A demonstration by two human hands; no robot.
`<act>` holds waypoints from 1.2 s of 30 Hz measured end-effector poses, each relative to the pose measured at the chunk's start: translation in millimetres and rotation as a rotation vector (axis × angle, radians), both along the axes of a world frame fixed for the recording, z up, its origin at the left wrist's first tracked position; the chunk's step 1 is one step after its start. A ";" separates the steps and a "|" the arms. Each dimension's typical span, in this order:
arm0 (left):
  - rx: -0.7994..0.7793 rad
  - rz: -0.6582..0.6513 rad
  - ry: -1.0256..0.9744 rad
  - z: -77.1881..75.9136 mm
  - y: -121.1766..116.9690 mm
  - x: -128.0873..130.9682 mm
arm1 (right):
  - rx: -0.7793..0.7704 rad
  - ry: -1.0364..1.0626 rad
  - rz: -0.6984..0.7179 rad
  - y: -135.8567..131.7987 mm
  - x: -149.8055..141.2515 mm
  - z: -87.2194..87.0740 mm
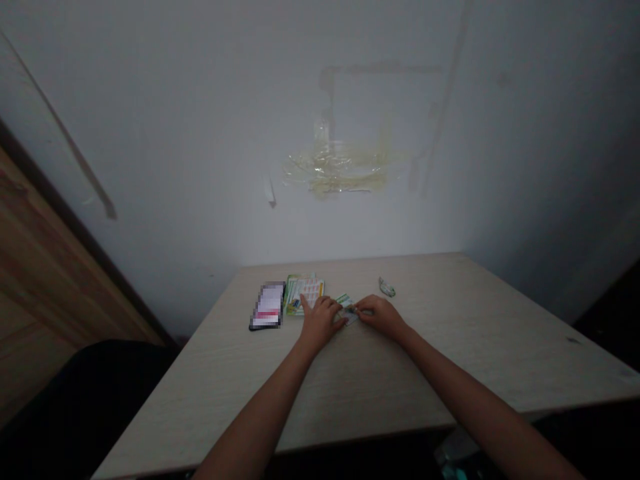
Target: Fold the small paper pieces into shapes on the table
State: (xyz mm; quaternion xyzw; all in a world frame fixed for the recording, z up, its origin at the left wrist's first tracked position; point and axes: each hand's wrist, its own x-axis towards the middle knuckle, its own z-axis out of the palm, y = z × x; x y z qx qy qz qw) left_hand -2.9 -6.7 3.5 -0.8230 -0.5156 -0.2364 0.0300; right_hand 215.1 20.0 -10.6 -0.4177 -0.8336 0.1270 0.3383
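Note:
A small flat green-and-white printed packet (345,299) lies between my hands, low over the table or resting on it. My left hand (319,320) holds its left side with the thumb and fingertips, while one finger sticks out over a printed sheet or booklet. My right hand (381,314) is closed in a pinch on the packet's right edge. Fingers cover part of the packet, so its exact shape is hidden. The green-and-white printed booklet or pack (311,288) lies just beyond my left hand.
A phone (269,305) with a lit, blurred screen lies left of the booklet. A crumpled green-and-white wrapper-like piece (387,287) lies beyond my right hand. The pale wooden table (450,313) meets a wall (200,167) bearing old tape (340,170).

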 end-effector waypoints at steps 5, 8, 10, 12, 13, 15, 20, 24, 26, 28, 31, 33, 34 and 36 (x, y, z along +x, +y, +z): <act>-0.009 0.130 -0.014 -3.8 3.7 0.8 | -0.028 0.089 -0.148 -0.2 -0.6 0.6; 0.001 0.182 -0.026 -4.4 4.8 1.2 | -0.029 0.126 -0.206 2.5 1.2 -1.2; -0.011 0.178 -0.027 -4.5 4.9 0.5 | -0.029 0.160 -0.241 5.0 2.7 -3.1; -0.039 0.138 -0.018 -4.6 4.8 -1.1 | -0.029 0.203 -0.277 7.3 3.9 -4.9; -0.054 0.112 -0.014 -4.7 4.8 -2.1 | -0.030 0.228 -0.288 8.2 4.3 -5.6; -0.080 0.061 -0.007 -5.1 4.9 -4.2 | -0.023 0.288 -0.290 9.1 4.8 -6.5; -0.083 0.024 0.002 -5.8 4.6 -6.6 | 0.100 0.249 -0.225 8.3 5.6 -5.7; -0.077 0.019 0.002 -3.8 2.9 -6.1 | 0.194 0.044 -0.218 7.9 6.5 -6.2; -0.076 0.014 0.003 -2.8 2.3 -6.0 | 0.204 -0.015 -0.194 8.2 6.7 -7.3; -0.074 0.012 0.004 -2.2 2.1 -6.3 | 0.176 -0.051 -0.147 8.5 6.8 -8.3; -0.080 0.020 0.019 -1.6 1.9 -6.9 | 0.092 -0.073 -0.089 7.8 7.6 -8.0; -0.078 0.032 0.041 -0.9 1.3 -7.3 | 0.060 -0.097 -0.071 6.5 8.7 -6.1; -0.071 0.038 0.052 -0.4 1.0 -7.5 | 0.056 -0.115 -0.063 5.5 9.5 -4.6; -0.051 0.048 0.068 0.4 0.3 -8.1 | 0.053 -0.151 -0.047 3.3 11.0 -0.9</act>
